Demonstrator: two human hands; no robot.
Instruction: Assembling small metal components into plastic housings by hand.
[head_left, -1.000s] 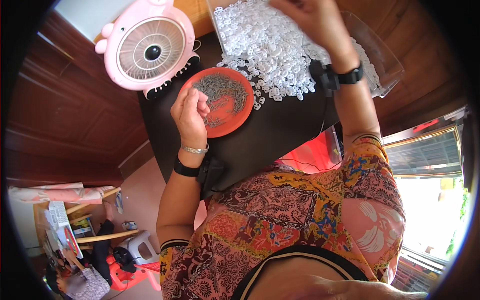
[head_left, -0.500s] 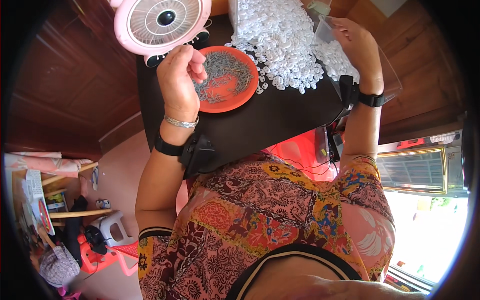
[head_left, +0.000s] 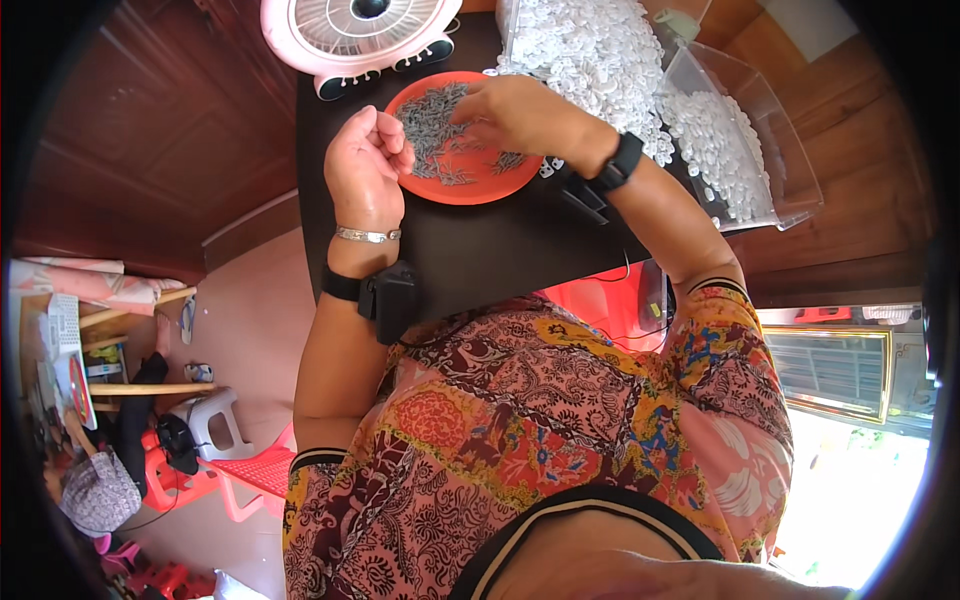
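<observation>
An orange plate with a heap of small grey pieces lies on the black table. My right hand rests over the plate, fingertips down among the grey pieces and hidden by the hand's back. My left hand hovers at the plate's left rim, palm up with fingers curled inward; anything inside them is too small to see. Both wrists carry black bands; the left also has a silver bracelet.
A large pile of small white pieces lies behind the plate. A clear plastic box holding more white pieces stands at the right. A pink desk fan stands at the table's far left. Red plastic stools stand on the floor.
My right hand has come down from the white pile onto the orange plate. My left hand stayed by the plate's left rim. The view shifted toward the table.
</observation>
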